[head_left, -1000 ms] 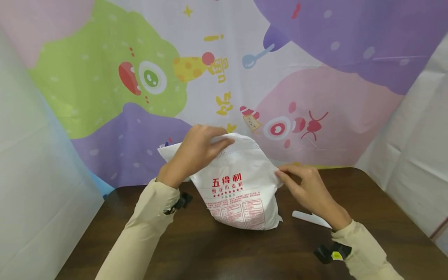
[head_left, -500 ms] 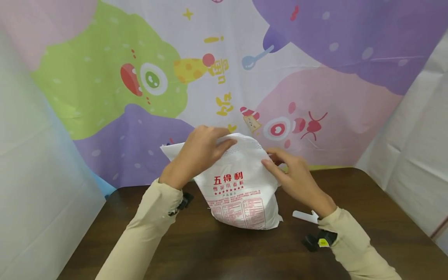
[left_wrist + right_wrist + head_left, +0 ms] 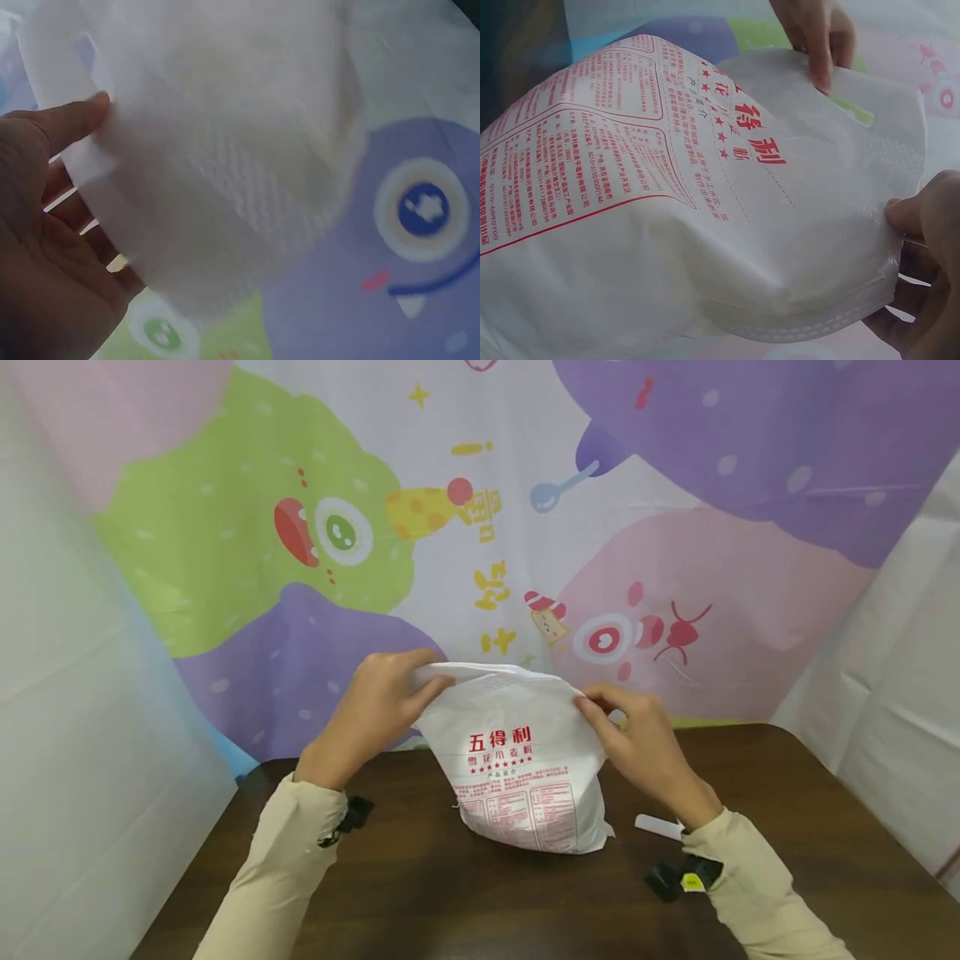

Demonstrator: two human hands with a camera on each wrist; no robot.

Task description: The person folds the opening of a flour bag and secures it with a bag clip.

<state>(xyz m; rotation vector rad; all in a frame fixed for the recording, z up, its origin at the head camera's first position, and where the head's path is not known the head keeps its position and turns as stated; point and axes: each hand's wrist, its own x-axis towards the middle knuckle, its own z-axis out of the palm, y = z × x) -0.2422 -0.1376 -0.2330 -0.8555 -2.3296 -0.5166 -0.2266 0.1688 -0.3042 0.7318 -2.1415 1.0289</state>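
A white flour bag (image 3: 517, 760) with red Chinese print stands on the dark table, its top gathered between both hands. My left hand (image 3: 382, 706) pinches the top left edge, thumb in front and fingers behind; in the left wrist view the thumb (image 3: 82, 120) presses on the white material. At the top right corner my right hand (image 3: 637, 735) pinches the rim between thumb and fingers. The right wrist view shows the printed panel, a cut-out handle slot (image 3: 851, 110) near the top, and the right thumb (image 3: 907, 216) on the edge.
A white plastic piece with a flat handle (image 3: 658, 826) lies on the dark wooden table (image 3: 420, 893), partly behind the right wrist. A cartoon-printed cloth (image 3: 465, 552) hangs behind the table, with white sheets at both sides.
My left hand has slid left along the bag's top to its left end. My right hand has shifted inward and up, gripping the upper right edge. The top edge now lies more level.
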